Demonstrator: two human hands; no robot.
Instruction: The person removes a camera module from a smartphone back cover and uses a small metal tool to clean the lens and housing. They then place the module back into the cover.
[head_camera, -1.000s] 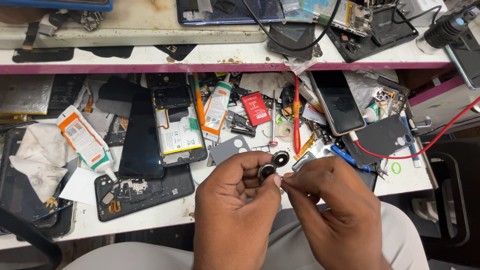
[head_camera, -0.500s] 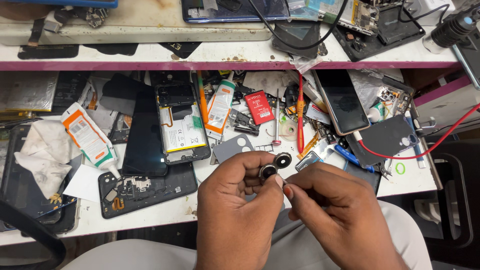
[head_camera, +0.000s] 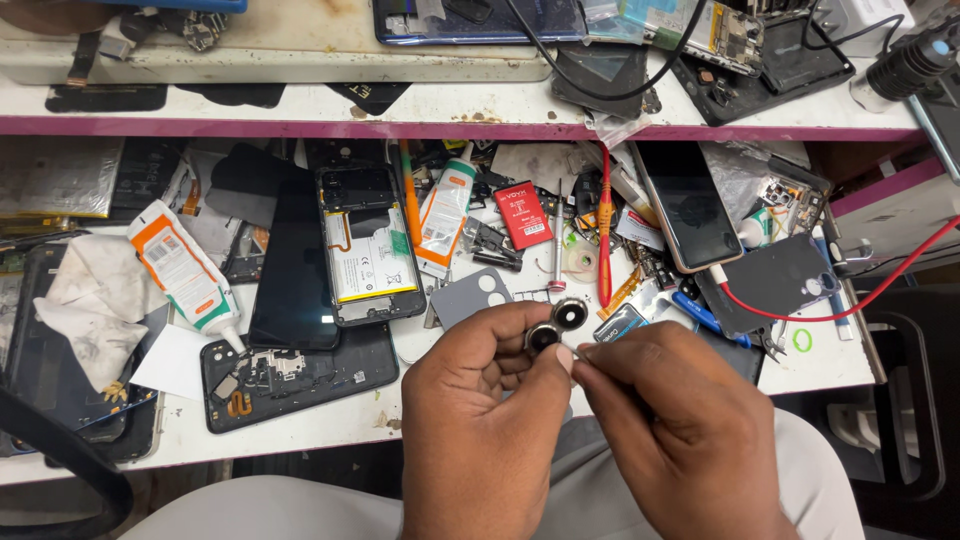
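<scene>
A person's left hand (head_camera: 480, 430) and right hand (head_camera: 670, 430) meet over the near edge of a cluttered repair table (head_camera: 330, 425), both closed on a small twin-ring camera lens piece (head_camera: 556, 326). The left fingers (head_camera: 520, 352) pinch the lower ring; the right fingers (head_camera: 590, 368) are drawn tight against its right side, and whether they also hold a fine tool cannot be told from this angle.

The piece looks light, rigid and glossy, so it is likely slippery and its glass easily scratched or smudged; the metal rims, not the lens faces, seem the safer hold.

Counted: 2 round rings on the held piece. Just beyond it on the table lies 1 grey camera cover plate (head_camera: 468, 295) with 2 holes. Left of the piece sit 1 opened phone with its battery showing (head_camera: 367, 250), 1 black screen panel (head_camera: 295, 270) and 1 black back shell (head_camera: 300, 375). 2 white-and-orange glue tubes show, one far left (head_camera: 185, 272), one behind the plate (head_camera: 443, 215). Right of the piece are 1 red-handled screwdriver (head_camera: 604, 225), 1 dark phone (head_camera: 687, 205) and 1 red cable (head_camera: 860, 295).
</scene>
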